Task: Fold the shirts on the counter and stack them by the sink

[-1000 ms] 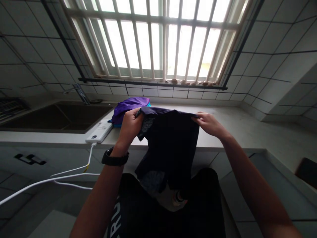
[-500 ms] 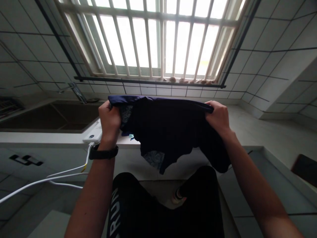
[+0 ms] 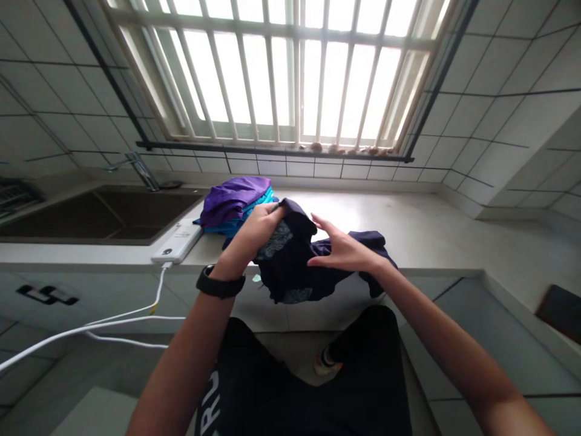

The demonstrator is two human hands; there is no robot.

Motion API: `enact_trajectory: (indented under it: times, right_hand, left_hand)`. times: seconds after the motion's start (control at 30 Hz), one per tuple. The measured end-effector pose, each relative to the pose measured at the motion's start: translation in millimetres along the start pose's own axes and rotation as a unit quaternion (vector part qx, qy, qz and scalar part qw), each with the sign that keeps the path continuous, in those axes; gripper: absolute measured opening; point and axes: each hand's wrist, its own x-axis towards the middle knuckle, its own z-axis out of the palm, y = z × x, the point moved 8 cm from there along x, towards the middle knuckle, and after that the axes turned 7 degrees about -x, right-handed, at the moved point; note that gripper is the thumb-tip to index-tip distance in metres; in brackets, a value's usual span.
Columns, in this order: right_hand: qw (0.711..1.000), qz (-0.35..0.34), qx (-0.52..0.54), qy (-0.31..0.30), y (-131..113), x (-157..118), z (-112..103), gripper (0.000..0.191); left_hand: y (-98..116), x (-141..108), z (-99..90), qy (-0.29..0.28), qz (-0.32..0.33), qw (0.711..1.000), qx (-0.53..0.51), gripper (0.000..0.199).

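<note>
Left hand [image 3: 252, 236] clenched on navy garment [image 3: 285, 269], bunching patterned inner patch; black watch [image 3: 218, 284] on wrist. Right hand [image 3: 345, 251] open, fingers spread, flat against garment's far side, no grip. Garment hangs in air, just in front of counter [image 3: 408, 230] edge, partly over it. Purple and teal clothes [image 3: 233, 206] stacked on counter, left of hands. White power bank [image 3: 177, 241] on counter near front edge, white cable [image 3: 157, 290] dropping over it. Sink [image 3: 145, 215] at counter's left end.
</note>
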Motion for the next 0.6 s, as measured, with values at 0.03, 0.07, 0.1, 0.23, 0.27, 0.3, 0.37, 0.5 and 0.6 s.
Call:
enact_trajectory:
  times: [0.03,0.07,0.1,0.23,0.27,0.3,0.37,0.5,0.6]
  right_hand:
    - [0.999,-0.007,0.044,-0.001,-14.7,0.3,8.5,0.061]
    - [0.997,0.002,0.082,0.009,-23.9,0.8,11.9,0.049]
    - [0.993,0.02,0.113,0.027,-28.4,1.1,11.2,0.04]
    - [0.957,0.096,0.229,0.151,-19.0,-3.1,-16.6,0.051]
    - [0.942,0.109,0.263,0.179,-15.1,-5.1,-23.6,0.054]
    - [0.927,0.119,0.296,0.198,-11.9,-6.8,-28.8,0.058]
    - [0.904,0.133,0.347,0.212,-8.5,-9.3,-35.5,0.065]
    - [0.868,0.105,0.435,0.215,-5.9,-15.2,-50.2,0.066]
    - [0.813,0.092,0.523,0.239,5.1,-25.4,-62.8,0.055]
  left_hand:
    - [9.2,-6.4,14.0,-0.039,0.002,0.999,0.023,0.042]
    - [18.0,-11.9,22.4,-0.064,0.009,0.997,0.044,0.041]
    - [24.8,-16.4,26.5,-0.085,0.011,0.995,0.06,0.041]
    - [19.6,-31.0,28.3,-0.197,-0.043,0.977,0.071,0.045]
    - [12.3,-36.4,31.5,-0.242,-0.061,0.966,0.073,0.047]
    - [4.4,-42.3,35.8,-0.284,-0.073,0.953,0.076,0.048]
    - [-10.0,-52.3,43.9,-0.33,-0.08,0.937,0.079,0.046]
    - [-29.8,-61.6,47.6,-0.271,-0.104,0.957,0.002,0.039]
    - [-36.2,-72.8,49.2,-0.238,-0.148,0.954,-0.104,0.045]
